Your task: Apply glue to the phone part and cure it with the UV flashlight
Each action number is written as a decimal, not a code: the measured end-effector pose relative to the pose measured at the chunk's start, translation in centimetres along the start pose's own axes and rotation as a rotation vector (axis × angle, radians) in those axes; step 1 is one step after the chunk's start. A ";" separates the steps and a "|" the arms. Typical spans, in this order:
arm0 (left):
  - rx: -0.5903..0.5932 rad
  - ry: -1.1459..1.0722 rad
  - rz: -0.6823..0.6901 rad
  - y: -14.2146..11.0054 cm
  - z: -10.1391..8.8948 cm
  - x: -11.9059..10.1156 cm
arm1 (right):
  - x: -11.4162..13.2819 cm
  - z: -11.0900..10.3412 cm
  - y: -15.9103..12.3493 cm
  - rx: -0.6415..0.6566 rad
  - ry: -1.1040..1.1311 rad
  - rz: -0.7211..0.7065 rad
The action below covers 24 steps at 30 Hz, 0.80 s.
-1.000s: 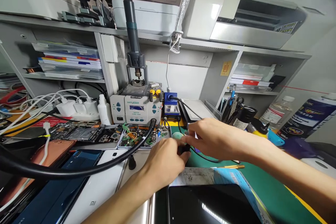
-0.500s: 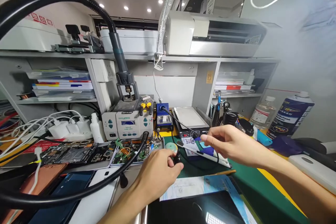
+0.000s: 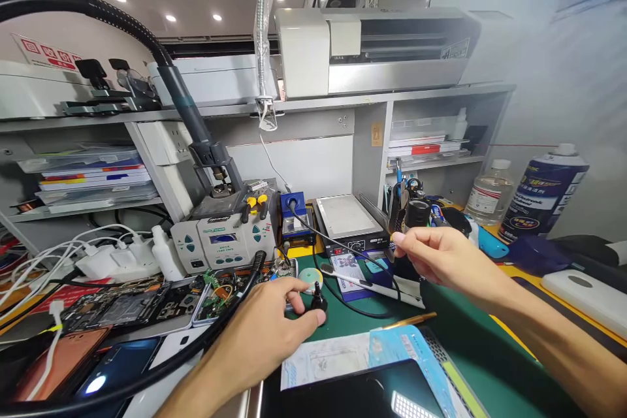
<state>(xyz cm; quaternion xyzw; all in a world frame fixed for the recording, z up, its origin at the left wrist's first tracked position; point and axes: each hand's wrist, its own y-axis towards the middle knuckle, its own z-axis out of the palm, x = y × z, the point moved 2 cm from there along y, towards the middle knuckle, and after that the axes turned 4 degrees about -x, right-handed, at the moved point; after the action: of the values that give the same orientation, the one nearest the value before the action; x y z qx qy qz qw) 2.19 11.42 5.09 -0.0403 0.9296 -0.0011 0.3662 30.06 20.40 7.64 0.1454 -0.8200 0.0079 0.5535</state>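
My left hand [image 3: 267,326] is closed around a small black bottle [image 3: 317,302] standing on the green mat [image 3: 455,346], just in front of a small round tin [image 3: 310,277]. My right hand [image 3: 443,256] is raised above the mat with thumb and finger pinched; whatever sits in the pinch is too small to make out. It hovers near a black cylinder [image 3: 417,214] and a tool holder. A white-handled tool [image 3: 372,287] lies on the mat between my hands.
A rework station [image 3: 223,243] with a black hose [image 3: 186,114] stands at the back, beside a blue soldering station [image 3: 294,219] and a hot plate [image 3: 347,217]. Opened phones [image 3: 127,304] and circuit boards lie left. A tablet [image 3: 372,395] and papers lie near. Bottles [image 3: 541,192] stand right.
My right hand let go of the white-handled tool and rose to the right with fingers pinched. My left hand stayed on the black bottle. The view swung to the left and up.
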 end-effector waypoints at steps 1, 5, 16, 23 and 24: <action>0.000 0.016 0.003 -0.2 -0.6 0.1 | -0.1 0.0 0.0 -0.012 0.016 0.003; -0.020 0.076 0.017 -1.4 -2.9 0.4 | -0.4 -0.1 -0.1 -0.052 0.077 0.029; 0.061 0.152 0.049 -4.5 -4.5 2.8 | -0.8 0.1 0.1 -0.100 0.159 0.103; 0.077 0.162 0.081 -5.7 -4.4 2.9 | -1.2 -0.3 0.2 -0.137 0.175 0.169; 0.066 0.159 0.101 -5.9 -4.3 2.8 | -1.2 -0.3 0.2 -0.144 0.178 0.174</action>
<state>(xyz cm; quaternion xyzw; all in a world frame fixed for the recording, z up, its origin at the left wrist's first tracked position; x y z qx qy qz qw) -2.37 5.22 6.51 0.0188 0.9561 -0.0164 0.2920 30.72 20.97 6.66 0.0324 -0.7756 0.0097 0.6303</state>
